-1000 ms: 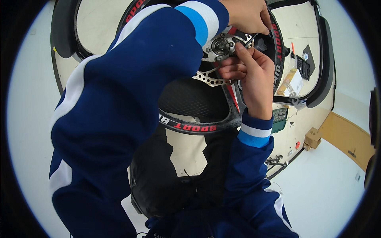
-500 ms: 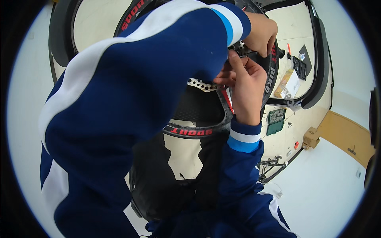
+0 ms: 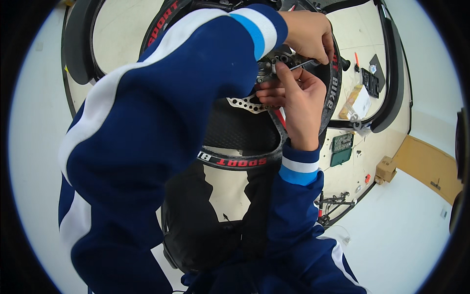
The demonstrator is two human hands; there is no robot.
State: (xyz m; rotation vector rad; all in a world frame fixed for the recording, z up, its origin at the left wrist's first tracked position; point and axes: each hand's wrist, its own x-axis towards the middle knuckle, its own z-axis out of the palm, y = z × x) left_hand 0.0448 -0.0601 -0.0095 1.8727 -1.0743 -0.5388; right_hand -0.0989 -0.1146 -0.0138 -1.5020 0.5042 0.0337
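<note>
A bicycle wheel with a dark rim [image 3: 235, 163] and bright lettering lies in front of me. Near its middle is a perforated silver brake disc [image 3: 248, 105], partly under my left sleeve. Beside the disc sits a dark and silver brake caliper [image 3: 267, 68]. My left arm reaches across from the left, and my left hand [image 3: 311, 39] pinches a thin metal hex key [image 3: 304, 64] that points toward the caliper. Just below it, my right hand [image 3: 299, 100] is closed at the caliper, thumb on top and fingers underneath. The hex key's tip is hidden by the right thumb.
On the floor to the right are a black tool case [image 3: 370, 83], a yellow and white package [image 3: 355, 104] and an open green case [image 3: 341, 149]. Farther off are a cardboard box [image 3: 386, 169] and a dark bike frame [image 3: 337, 202]. Black curved bars [image 3: 391, 78] flank the wheel.
My left hand and sleeve have shifted left, uncovering the caliper and more of the hex key. The right hand has moved slightly left, keeping its grip.
</note>
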